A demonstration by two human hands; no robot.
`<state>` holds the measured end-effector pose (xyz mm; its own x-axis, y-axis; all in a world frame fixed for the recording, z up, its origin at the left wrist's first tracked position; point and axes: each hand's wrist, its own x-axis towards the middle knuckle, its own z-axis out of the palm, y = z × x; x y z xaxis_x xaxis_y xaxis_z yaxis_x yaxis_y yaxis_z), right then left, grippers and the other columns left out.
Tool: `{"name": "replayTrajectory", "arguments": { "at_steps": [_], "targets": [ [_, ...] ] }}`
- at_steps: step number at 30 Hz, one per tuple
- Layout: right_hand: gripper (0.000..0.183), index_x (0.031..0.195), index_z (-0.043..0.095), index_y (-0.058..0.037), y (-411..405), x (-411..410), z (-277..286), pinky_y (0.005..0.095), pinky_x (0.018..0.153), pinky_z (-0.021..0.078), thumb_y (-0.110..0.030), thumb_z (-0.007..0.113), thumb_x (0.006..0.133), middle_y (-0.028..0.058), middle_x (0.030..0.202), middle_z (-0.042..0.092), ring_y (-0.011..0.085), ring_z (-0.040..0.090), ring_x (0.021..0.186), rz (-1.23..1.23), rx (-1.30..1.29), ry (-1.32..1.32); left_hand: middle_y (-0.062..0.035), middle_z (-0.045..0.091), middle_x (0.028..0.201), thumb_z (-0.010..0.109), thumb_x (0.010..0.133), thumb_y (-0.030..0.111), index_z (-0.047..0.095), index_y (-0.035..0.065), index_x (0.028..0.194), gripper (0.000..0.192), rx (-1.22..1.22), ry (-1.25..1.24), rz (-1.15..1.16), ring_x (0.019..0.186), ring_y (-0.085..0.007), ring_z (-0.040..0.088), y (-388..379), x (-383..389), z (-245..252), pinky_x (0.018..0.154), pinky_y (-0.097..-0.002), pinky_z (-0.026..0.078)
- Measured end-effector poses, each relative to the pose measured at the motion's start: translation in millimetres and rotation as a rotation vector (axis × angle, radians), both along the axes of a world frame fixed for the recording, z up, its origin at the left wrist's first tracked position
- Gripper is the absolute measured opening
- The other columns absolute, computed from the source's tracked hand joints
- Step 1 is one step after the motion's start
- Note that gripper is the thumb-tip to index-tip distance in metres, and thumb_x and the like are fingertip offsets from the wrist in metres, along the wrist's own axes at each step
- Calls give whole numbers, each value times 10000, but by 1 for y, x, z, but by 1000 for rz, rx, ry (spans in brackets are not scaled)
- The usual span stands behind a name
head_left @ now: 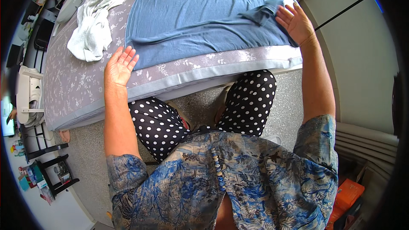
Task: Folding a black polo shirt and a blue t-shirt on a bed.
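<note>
A blue cloth garment (198, 16) lies spread on a bed with a grey floral cover (76, 80). Its near part has a long raised fold, and the cloth is bunched near its right end. My left hand (121, 65) is palm up with fingers apart at the garment's near left corner, holding nothing. At the garment's right end, my right hand (295, 24) is raised with its palm showing and fingers spread, also holding nothing; whether it touches the cloth I cannot tell. A crumpled white cloth (92, 35) lies on the bed left of the garment.
The bed's near edge (191, 73) runs just above my knees. A white oval object (75, 1) stands at the far left. A white chair (28, 94) and black shelves (52, 172) with small items are at the left; a curtain (367, 143) and an orange box (348, 195) are at the right.
</note>
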<state>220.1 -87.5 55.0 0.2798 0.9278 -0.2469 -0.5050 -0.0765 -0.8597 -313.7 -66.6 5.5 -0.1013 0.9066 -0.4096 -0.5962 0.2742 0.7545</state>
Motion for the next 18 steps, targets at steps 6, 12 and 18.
{"name": "replayTrajectory", "arguments": {
  "at_steps": [6,12,18],
  "targets": [
    [708,1348,356,48,-42,12,-41,394,1036,349,-409,584,858,241,1301,467,318,434,1244,-277,-148,-789,-164,532,1147,619,854,188,341,-67,1336,612,80,668,112,883,-187,550,-34,0,-15,688,-336,521],
    [659,1300,433,41,-75,61,-89,311,716,502,-328,677,811,147,1114,590,201,581,964,-343,-412,-886,-134,580,1037,723,773,318,355,-42,1342,767,22,1100,-81,730,-143,558,-47,10,-18,491,-239,440],
    [570,1179,487,45,-74,35,-63,232,421,472,-316,689,788,97,843,614,109,555,512,-293,-329,-598,-19,523,642,717,735,246,540,3,992,396,-65,1063,-195,444,-83,435,-29,26,-18,346,-231,339]
  ]
}}
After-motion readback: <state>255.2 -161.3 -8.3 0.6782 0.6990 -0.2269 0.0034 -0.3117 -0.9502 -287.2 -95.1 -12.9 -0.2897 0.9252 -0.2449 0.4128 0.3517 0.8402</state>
